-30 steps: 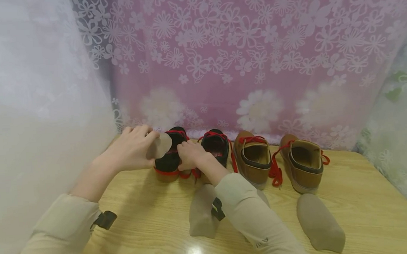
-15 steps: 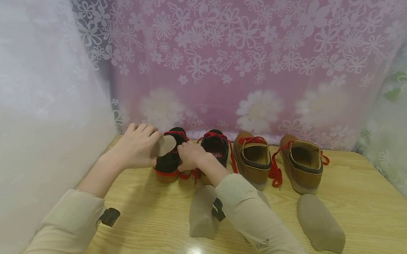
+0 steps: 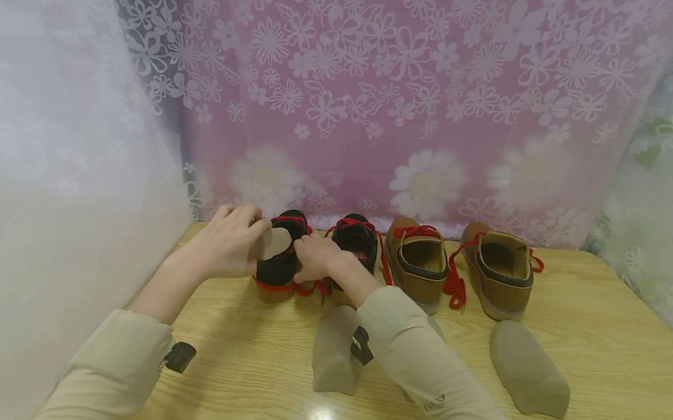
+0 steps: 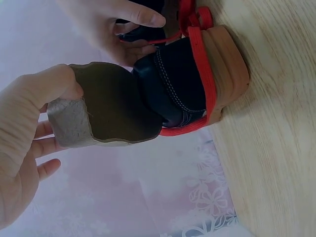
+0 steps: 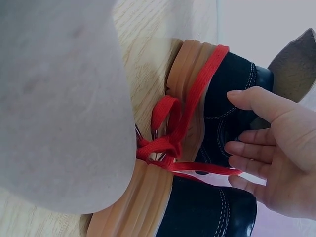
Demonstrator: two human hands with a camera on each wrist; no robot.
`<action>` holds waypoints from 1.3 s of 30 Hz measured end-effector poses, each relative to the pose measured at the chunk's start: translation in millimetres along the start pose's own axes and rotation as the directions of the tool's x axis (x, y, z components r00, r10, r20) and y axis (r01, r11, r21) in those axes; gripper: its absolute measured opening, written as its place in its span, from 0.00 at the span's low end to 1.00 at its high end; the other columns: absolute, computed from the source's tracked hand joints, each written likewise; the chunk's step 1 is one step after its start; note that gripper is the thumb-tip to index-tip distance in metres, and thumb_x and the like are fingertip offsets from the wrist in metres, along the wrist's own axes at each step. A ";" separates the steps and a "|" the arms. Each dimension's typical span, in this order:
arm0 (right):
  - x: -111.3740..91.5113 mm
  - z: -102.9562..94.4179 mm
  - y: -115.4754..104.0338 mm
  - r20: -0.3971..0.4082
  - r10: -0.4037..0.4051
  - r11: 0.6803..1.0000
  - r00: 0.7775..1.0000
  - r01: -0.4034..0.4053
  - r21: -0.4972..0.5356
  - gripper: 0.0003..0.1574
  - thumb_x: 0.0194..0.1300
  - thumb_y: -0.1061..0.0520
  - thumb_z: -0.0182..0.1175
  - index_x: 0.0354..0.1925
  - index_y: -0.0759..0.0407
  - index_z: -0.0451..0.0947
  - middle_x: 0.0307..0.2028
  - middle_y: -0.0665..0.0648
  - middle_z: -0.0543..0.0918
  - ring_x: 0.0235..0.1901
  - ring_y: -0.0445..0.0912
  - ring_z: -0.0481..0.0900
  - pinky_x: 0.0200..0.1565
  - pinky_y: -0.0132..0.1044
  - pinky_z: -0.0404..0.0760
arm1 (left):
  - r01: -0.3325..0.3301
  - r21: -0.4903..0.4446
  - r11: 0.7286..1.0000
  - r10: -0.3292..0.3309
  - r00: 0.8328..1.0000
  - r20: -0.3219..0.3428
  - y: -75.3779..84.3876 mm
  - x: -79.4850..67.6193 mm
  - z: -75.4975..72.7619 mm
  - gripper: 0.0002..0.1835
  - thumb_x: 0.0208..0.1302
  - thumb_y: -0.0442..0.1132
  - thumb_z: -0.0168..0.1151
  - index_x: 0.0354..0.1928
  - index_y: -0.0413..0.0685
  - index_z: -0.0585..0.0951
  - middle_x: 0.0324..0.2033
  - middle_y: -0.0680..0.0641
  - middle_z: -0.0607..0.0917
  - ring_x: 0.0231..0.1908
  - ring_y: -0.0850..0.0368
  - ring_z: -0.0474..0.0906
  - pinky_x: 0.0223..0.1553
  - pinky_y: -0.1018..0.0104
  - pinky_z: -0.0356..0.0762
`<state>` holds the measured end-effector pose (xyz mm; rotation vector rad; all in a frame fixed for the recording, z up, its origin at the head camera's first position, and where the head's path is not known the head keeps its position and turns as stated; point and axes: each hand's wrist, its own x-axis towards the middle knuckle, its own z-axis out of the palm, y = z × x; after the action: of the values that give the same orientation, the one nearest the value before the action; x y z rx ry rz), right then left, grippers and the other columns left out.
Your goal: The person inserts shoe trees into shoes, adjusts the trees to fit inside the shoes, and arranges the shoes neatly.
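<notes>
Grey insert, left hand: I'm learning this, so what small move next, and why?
Perhaps lower the insert into the leftmost black shoe: the left hand holds it, rounded end over the shoe, and the right hand, at its side, could steady it.

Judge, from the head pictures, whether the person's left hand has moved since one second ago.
Yes: the left hand has shifted slightly rightward, judged against the pink floral backdrop behind it.
</notes>
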<state>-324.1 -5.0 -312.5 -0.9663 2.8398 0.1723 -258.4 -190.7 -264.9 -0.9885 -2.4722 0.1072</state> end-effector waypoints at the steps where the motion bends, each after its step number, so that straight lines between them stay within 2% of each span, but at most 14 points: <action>1: -0.1 -0.1 0.1 0.002 0.002 1.000 1.000 -0.002 -0.002 0.41 0.57 0.40 0.62 0.60 0.61 0.65 0.57 0.57 0.70 0.57 0.50 0.66 0.54 0.43 0.68 | -0.001 -0.001 1.000 0.001 1.000 0.006 0.3 0.1 0.1 0.29 0.37 0.41 0.70 0.46 0.40 0.75 0.41 0.40 0.72 0.40 0.45 0.69 0.45 0.47 0.62; 9: -1.6 1.3 0.5 -0.001 0.004 1.000 1.000 -0.004 -0.003 0.42 0.56 0.40 0.63 0.61 0.60 0.63 0.57 0.57 0.69 0.58 0.51 0.65 0.55 0.44 0.67 | -0.010 0.014 1.000 0.010 1.000 0.027 1.7 1.3 1.8 0.28 0.37 0.41 0.69 0.45 0.42 0.75 0.40 0.43 0.72 0.39 0.46 0.69 0.42 0.48 0.61; 24: -4.0 6.6 -2.9 -0.035 0.011 0.996 0.999 -0.014 -0.092 0.45 0.54 0.37 0.63 0.60 0.59 0.60 0.56 0.56 0.68 0.58 0.52 0.63 0.58 0.48 0.61 | -0.064 0.057 0.996 0.065 0.998 -0.019 2.9 2.8 4.8 0.26 0.37 0.41 0.68 0.43 0.42 0.76 0.39 0.43 0.72 0.39 0.45 0.68 0.40 0.50 0.61; 31: -2.7 9.2 0.2 -0.047 0.014 0.996 0.999 -0.018 -0.083 0.45 0.54 0.37 0.63 0.60 0.59 0.61 0.57 0.56 0.68 0.58 0.51 0.63 0.59 0.51 0.60 | -0.068 0.039 0.997 0.068 0.998 0.005 2.4 5.5 3.4 0.27 0.38 0.41 0.69 0.46 0.41 0.76 0.42 0.41 0.73 0.42 0.43 0.69 0.41 0.50 0.61; 36: -2.5 8.5 1.1 -0.040 0.012 0.997 0.999 -0.015 -0.074 0.41 0.55 0.38 0.63 0.59 0.58 0.63 0.56 0.55 0.69 0.58 0.50 0.63 0.59 0.52 0.59 | -0.084 0.024 0.996 0.083 0.996 0.024 1.5 6.6 3.2 0.28 0.39 0.40 0.69 0.47 0.40 0.76 0.44 0.40 0.73 0.44 0.43 0.69 0.42 0.49 0.62; 39: -2.9 7.8 0.8 -0.034 0.007 0.998 0.999 -0.009 -0.069 0.39 0.55 0.38 0.62 0.57 0.57 0.64 0.54 0.54 0.69 0.58 0.50 0.64 0.59 0.52 0.58 | -0.069 -0.005 0.998 0.069 0.997 0.042 0.5 6.0 3.6 0.28 0.39 0.38 0.70 0.48 0.40 0.76 0.45 0.40 0.73 0.45 0.44 0.69 0.41 0.49 0.61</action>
<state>-321.6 -1.5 -319.6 -0.9807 2.8867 0.2597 -263.5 -185.9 -265.8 -1.0840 -2.4772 0.1478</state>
